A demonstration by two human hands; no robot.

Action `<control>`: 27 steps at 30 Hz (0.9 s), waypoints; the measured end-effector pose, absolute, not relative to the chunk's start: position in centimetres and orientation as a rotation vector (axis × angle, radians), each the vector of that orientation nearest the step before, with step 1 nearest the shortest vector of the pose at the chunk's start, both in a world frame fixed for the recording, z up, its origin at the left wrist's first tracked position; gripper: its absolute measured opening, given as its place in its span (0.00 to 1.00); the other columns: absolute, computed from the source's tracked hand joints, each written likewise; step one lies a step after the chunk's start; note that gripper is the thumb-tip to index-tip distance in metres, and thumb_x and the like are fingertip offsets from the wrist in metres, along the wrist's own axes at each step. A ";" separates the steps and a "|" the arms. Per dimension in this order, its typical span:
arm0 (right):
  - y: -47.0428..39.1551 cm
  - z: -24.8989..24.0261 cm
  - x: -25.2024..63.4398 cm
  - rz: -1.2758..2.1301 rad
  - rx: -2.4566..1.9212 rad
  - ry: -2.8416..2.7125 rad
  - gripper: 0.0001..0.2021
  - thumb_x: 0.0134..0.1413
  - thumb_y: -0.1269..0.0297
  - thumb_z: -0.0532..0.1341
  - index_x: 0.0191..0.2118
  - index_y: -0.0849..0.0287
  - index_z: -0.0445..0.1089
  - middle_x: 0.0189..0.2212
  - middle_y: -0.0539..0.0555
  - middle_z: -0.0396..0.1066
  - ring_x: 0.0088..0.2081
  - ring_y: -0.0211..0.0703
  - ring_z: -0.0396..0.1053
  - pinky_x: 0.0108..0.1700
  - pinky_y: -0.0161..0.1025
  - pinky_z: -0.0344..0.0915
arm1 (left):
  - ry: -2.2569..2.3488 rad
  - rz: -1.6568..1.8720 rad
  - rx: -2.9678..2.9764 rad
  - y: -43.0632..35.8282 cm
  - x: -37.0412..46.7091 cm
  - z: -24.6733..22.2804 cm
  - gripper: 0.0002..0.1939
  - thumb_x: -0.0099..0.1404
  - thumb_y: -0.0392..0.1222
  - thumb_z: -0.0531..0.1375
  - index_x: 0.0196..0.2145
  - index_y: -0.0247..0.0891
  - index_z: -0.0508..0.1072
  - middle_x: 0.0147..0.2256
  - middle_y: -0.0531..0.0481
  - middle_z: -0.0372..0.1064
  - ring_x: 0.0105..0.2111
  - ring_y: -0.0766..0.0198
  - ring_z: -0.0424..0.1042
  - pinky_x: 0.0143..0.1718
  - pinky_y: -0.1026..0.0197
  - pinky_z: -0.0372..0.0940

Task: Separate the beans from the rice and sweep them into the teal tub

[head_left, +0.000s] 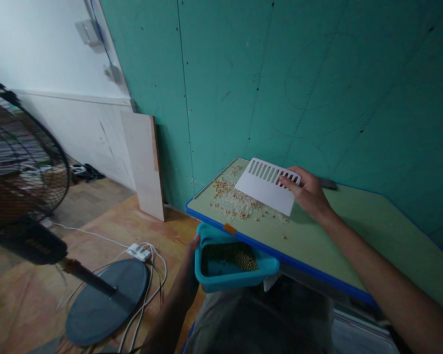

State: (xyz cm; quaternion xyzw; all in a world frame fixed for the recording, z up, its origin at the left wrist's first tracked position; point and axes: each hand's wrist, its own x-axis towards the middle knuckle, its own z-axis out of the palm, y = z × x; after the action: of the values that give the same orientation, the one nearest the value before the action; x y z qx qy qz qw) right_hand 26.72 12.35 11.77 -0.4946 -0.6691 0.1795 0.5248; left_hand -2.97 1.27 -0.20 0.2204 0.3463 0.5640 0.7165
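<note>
My right hand (306,191) grips a white slotted plastic scraper (264,189) by its slotted edge, thumb on top. The scraper leans over a scattered pile of pale grains and yellow kernels (236,200) on the light green tabletop (347,223). Below the table's front edge, my left hand (192,258) holds a turquoise plastic basin (227,283) by its left side, with most of the fingers hidden. Yellowish kernels (246,260) and darker green bits lie inside the basin, which sits partly under the table edge.
A standing fan (25,231) is on the left, its round base (107,300) on the floor beside a power strip (139,251) and loose white cables. A white board (143,164) leans against the wall. The green wall (299,83) rises behind the table. A dark block (327,184) lies at the table's back edge.
</note>
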 end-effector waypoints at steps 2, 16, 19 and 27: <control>12.7 11.3 26.4 0.450 -1.172 -1.590 0.14 0.56 0.53 0.66 0.41 0.58 0.74 0.32 0.53 0.76 0.31 0.43 0.70 0.31 0.38 0.63 | 0.774 1.257 0.480 1.3 -2.9 -0.1 0.26 0.66 0.57 0.63 0.53 0.35 0.78 0.45 0.45 0.83 0.54 0.49 0.77 0.63 0.52 0.61; 15.8 10.2 19.4 0.614 -1.077 -1.604 0.14 0.52 0.57 0.66 0.42 0.57 0.71 0.35 0.55 0.76 0.34 0.48 0.73 0.35 0.44 0.67 | 0.809 1.292 0.535 1.2 -2.9 -0.2 0.26 0.65 0.58 0.63 0.52 0.36 0.79 0.44 0.46 0.84 0.53 0.47 0.77 0.62 0.50 0.62; 15.4 9.6 19.2 0.589 -1.104 -1.616 0.14 0.53 0.57 0.65 0.43 0.57 0.71 0.35 0.55 0.76 0.36 0.48 0.73 0.37 0.45 0.67 | 0.820 1.275 0.521 1.2 -3.0 -0.5 0.27 0.64 0.59 0.64 0.50 0.35 0.80 0.42 0.45 0.84 0.53 0.46 0.78 0.62 0.49 0.62; 14.9 9.5 19.3 0.608 -1.107 -1.604 0.14 0.53 0.57 0.65 0.43 0.58 0.71 0.34 0.55 0.76 0.35 0.48 0.73 0.37 0.45 0.67 | 0.791 1.294 0.540 1.6 -3.1 -0.7 0.26 0.63 0.58 0.64 0.50 0.35 0.80 0.42 0.45 0.84 0.54 0.45 0.77 0.63 0.47 0.61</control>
State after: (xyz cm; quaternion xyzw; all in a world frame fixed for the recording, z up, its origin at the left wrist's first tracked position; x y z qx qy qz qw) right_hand 19.35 14.89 9.48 -0.4623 -0.6698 0.2540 0.5226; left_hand -3.08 1.58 -0.75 0.2416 0.3543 0.5792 0.6932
